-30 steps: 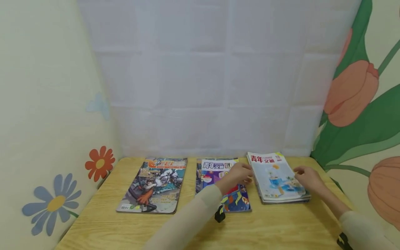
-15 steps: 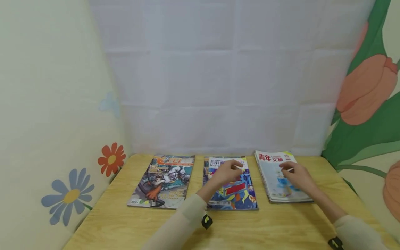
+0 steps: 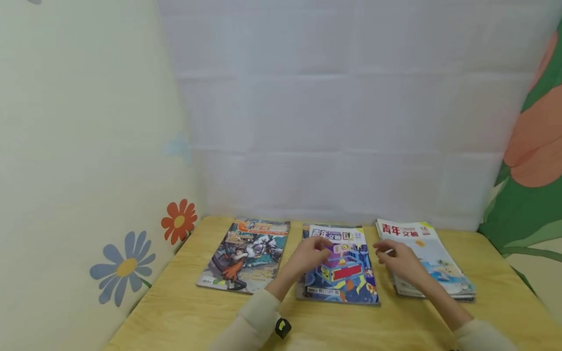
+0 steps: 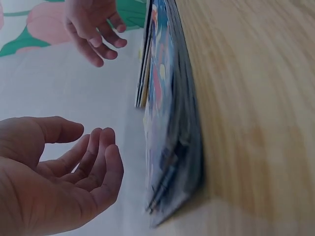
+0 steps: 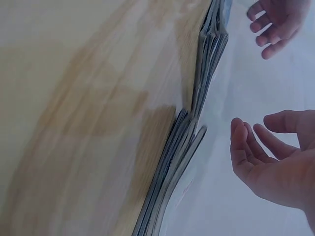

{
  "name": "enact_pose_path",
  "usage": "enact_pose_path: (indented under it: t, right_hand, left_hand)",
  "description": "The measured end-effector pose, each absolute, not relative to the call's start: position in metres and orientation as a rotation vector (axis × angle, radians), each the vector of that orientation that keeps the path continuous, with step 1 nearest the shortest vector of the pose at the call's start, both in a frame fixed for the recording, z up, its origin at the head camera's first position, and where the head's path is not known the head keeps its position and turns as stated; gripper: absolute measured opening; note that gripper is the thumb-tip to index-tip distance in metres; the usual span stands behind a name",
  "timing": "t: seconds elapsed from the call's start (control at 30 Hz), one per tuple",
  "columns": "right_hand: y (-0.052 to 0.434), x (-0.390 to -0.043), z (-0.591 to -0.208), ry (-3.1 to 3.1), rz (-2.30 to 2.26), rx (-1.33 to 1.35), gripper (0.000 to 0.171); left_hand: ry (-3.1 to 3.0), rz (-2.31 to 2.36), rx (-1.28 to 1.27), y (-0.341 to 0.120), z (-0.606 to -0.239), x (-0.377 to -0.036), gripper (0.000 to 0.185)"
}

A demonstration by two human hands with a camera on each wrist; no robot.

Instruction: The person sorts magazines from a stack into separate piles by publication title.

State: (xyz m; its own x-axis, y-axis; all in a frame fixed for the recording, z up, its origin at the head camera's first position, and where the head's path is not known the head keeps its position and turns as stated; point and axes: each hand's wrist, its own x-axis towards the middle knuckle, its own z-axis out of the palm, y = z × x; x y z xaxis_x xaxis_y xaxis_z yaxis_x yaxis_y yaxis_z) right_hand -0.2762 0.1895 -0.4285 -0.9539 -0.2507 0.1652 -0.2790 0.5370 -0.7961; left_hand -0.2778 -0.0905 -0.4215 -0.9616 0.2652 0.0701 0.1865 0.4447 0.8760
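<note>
My left hand [image 3: 309, 254] hovers above the left edge of the middle magazine stack [image 3: 347, 275], whose top cover is purple and blue. My right hand [image 3: 400, 263] is in the air over the left side of the right stack [image 3: 445, 265], topped by a white and pale blue magazine. Both hands have loosely bent fingers and hold nothing. In the left wrist view, a gap separates the left hand [image 4: 74, 177] from the magazine edges [image 4: 179, 128]. The right wrist view shows the right hand [image 5: 275, 157] likewise apart from the stack edges [image 5: 170, 172].
A third pile with a grey comic-style magazine [image 3: 248, 256] lies at the left on the wooden table [image 3: 175, 312]. Behind the table hangs a white creased sheet [image 3: 351, 122]. Painted walls [image 3: 88, 146] with flowers flank both sides.
The head view has turned left, so the table scene shifts right. Both hands have moved left relative to the magazines, the right from the right stack's far edge to its left side. The stacks stay put.
</note>
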Motion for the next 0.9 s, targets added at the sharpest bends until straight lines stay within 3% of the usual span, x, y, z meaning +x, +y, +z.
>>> enact_pose_path:
  t: [0.3, 0.6, 0.77, 0.9]
  right_hand:
    - [0.175, -0.281, -0.43, -2.721, 1.525, 0.388, 0.034]
    - [0.172, -0.287, -0.426, -2.889, 1.296, 0.336, 0.035]
    - [0.169, -0.284, -0.425, -3.071, 1.15, 0.318, 0.044]
    - [0.17, -0.283, -0.433, -3.127, 1.306, 0.246, 0.048]
  left_hand:
    - [2.832, 1.433, 0.195, -0.104, -0.439, -0.289, 0.023]
    - [2.793, 1.38, -0.016, -0.116, -0.44, -0.297, 0.042]
    - [2.838, 1.264, 0.016, -0.112, -0.442, -0.298, 0.021]
    - [2.85, 1.197, 0.045, -0.108, -0.443, -0.297, 0.025]
